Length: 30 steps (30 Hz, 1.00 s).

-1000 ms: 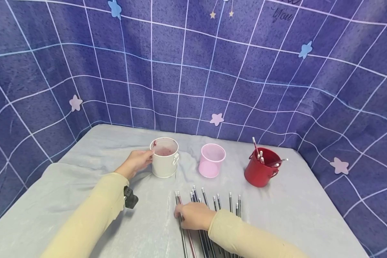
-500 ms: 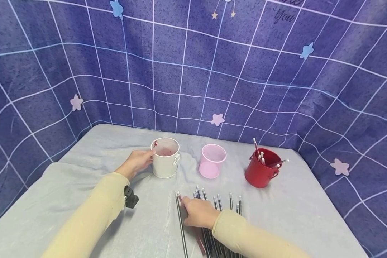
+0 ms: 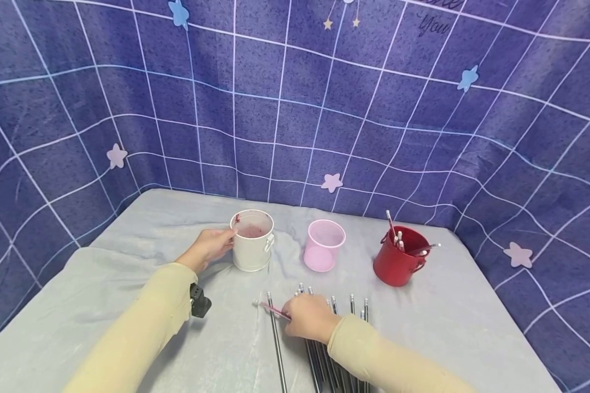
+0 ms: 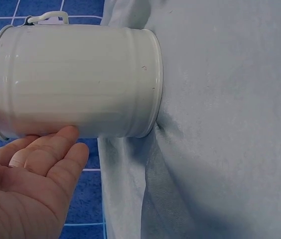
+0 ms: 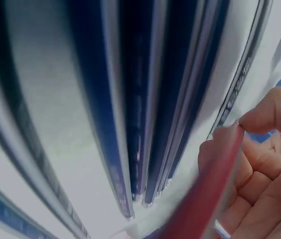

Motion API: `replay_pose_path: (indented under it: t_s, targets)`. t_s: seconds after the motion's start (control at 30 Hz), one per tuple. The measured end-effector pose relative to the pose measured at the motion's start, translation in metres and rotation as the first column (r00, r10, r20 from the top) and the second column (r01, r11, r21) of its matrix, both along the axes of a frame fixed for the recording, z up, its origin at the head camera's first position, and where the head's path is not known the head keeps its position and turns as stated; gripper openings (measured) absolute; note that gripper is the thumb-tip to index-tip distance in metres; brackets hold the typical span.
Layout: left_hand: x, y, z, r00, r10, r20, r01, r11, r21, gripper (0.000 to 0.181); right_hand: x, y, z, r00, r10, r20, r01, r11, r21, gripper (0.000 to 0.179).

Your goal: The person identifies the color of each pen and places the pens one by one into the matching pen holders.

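A white metal bucket (image 3: 252, 255) stands upright on the grey cloth, its inner wall marked with reddish smears. My left hand (image 3: 206, 248) holds it at the left side: in the left wrist view the fingers (image 4: 56, 152) lie along its outer wall, and a thumb tip shows at the rim. My right hand (image 3: 311, 316) pinches a red pencil (image 5: 205, 194) between thumb and fingers; its eraser end points left above a lone black pencil (image 3: 278, 349). Several dark pencils (image 5: 140, 124) lie side by side beneath and to the right of that hand, partly covered by it.
A pink cup (image 3: 319, 256) stands right of the white bucket. Farther right, a red bucket (image 3: 390, 267) holds several pencils, eraser ends up. Grey cloth (image 3: 462, 327) covers the table, and a blue gridded curtain (image 3: 275, 109) hangs behind.
My right hand has drawn the red pencil away from the black one beside it and shifted right. The pencil has swung from lengthwise to slanting leftward. The left hand stays at the white bucket.
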<state>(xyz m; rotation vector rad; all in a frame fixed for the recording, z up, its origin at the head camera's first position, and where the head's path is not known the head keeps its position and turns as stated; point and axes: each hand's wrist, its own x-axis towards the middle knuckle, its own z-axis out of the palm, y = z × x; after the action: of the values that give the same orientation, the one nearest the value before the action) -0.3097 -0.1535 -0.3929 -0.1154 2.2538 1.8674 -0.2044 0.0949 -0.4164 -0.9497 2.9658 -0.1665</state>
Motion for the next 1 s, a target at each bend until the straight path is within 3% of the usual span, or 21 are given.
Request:
replay_pose_path:
  t_s: [0.1,0.47,0.83,1.0]
  targets:
    - [0.000,0.001,0.000,1.000,0.003,-0.001,-0.003,1.000,0.000,0.055,-0.002,0.003,0.004,1.000,0.012,-0.014,-0.012,1.000,-0.007,0.006]
    - [-0.002,0.003,0.000,1.000,0.028,-0.012,-0.028,1.000,0.009,0.052,-0.012,0.013,0.023,0.999,-0.017,0.039,0.022,0.991,-0.132,0.011]
    - [-0.003,0.003,0.006,1.000,0.015,-0.007,-0.014,1.000,0.025,0.052,-0.025,0.017,0.055,0.998,-0.014,0.059,0.026,0.976,-0.218,0.015]
    - [-0.008,-0.001,-0.003,1.000,0.005,-0.014,-0.004,0.999,0.039,0.056,-0.027,0.019,0.064,0.998,-0.018,0.059,0.030,0.976,-0.215,0.016]
